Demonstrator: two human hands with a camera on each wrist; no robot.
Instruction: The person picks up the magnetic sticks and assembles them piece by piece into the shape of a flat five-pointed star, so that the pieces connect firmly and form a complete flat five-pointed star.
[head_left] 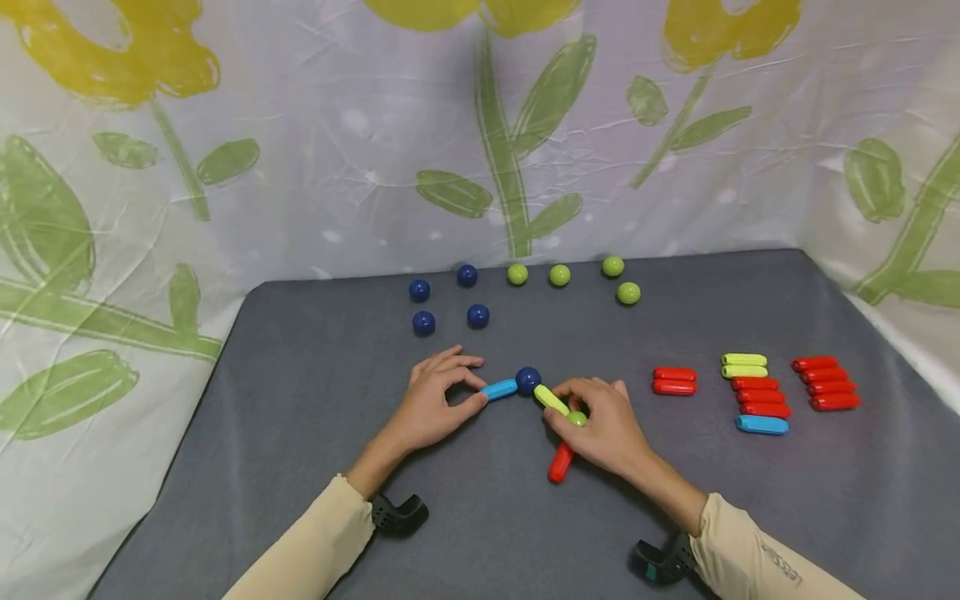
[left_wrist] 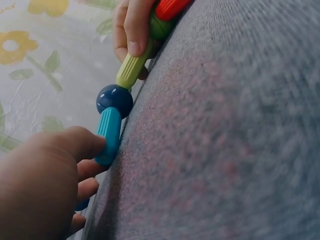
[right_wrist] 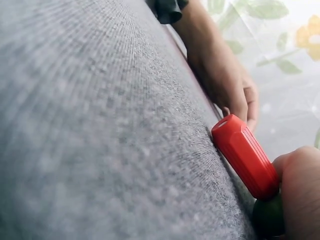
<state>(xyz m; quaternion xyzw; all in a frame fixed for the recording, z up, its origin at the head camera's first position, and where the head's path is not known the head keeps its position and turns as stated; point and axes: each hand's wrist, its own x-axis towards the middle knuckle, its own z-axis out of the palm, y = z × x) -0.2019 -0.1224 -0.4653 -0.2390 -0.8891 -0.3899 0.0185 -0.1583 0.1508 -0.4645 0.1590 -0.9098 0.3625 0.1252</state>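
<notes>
My left hand pinches a light blue rod between thumb and forefinger. The rod's far end meets a dark blue ball. In the left wrist view the yellow-green rod touches the other side of that ball. My right hand holds the yellow-green rod near a green ball, which the fingers partly cover. From the green ball a red rod points toward me; the right wrist view shows this red rod close up, beside the right thumb.
Several loose dark blue balls and green balls lie toward the back of the grey table. To the right are red rods, yellow-green rods and another blue rod. A flowered cloth hangs behind.
</notes>
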